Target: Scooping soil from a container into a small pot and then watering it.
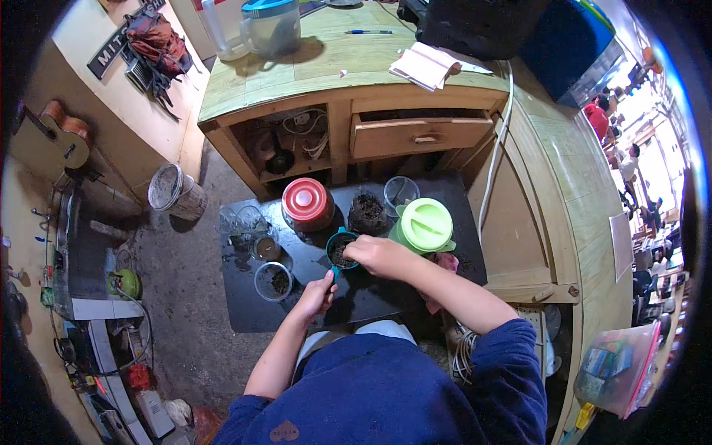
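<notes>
My left hand (317, 295) grips the handle of a small teal strainer (336, 269), held over a low black table (356, 303). Dark crumbly matter (338, 257) lies in its bowl. The fingers of my right hand (381, 256) reach into the bowl, their tips bunched; whether they pinch some of the matter is hidden. To the left stand a clear plastic cup (272, 282) with dark bits inside and a cup of brown liquid (267, 248). Behind the strainer are a red-lidded jar (304, 203) and an open bag of dark, soil-like matter (367, 212).
A pitcher with a light green lid (425, 225) stands by my right forearm, a pinkish cloth (445, 261) beside it. Behind it is a clear round container (401, 192). Clear cups (245, 218) sit at the table's left. A wooden desk with a partly open drawer (423, 136) rises beyond.
</notes>
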Available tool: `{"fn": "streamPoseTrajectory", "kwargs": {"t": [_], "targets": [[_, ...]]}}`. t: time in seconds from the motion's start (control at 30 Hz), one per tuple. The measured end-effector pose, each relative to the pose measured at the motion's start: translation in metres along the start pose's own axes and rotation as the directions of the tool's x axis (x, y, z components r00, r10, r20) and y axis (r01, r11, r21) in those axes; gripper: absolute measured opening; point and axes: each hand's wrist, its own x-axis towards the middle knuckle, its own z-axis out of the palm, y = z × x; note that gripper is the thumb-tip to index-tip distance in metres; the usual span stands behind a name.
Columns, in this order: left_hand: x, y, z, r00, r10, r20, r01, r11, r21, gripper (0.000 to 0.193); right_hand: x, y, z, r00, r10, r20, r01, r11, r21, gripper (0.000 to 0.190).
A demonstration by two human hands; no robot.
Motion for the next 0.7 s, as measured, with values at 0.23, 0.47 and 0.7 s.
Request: {"fn": "streamPoseTrajectory", "kwargs": {"t": [0.23, 0.47, 0.7], "targets": [[-0.008, 0.005, 0.004, 0.999, -0.006, -0.043, 0.007, 1.0, 0.024, 0.046, -0.008, -0.022, 0.033, 0.933, 0.332, -0.137, -0.317, 0.941, 0.117, 0.026], [-0.006, 0.006, 0.003, 0.999, -0.031, -0.014, 0.031, 0.999, 0.011, 0.046, -0.001, -0.019, 0.061, 0.433, 0.901, 0.02, -0.193, 0.071, 0.979, 0.029], [-0.007, 0.009, 0.004, 0.998, -0.059, -0.008, 0.059, 0.998, -0.004, 0.046, -0.02, -0.024, 0.077, 0.411, 0.874, -0.258, -0.07, 0.312, 0.947, 0.017]]}}
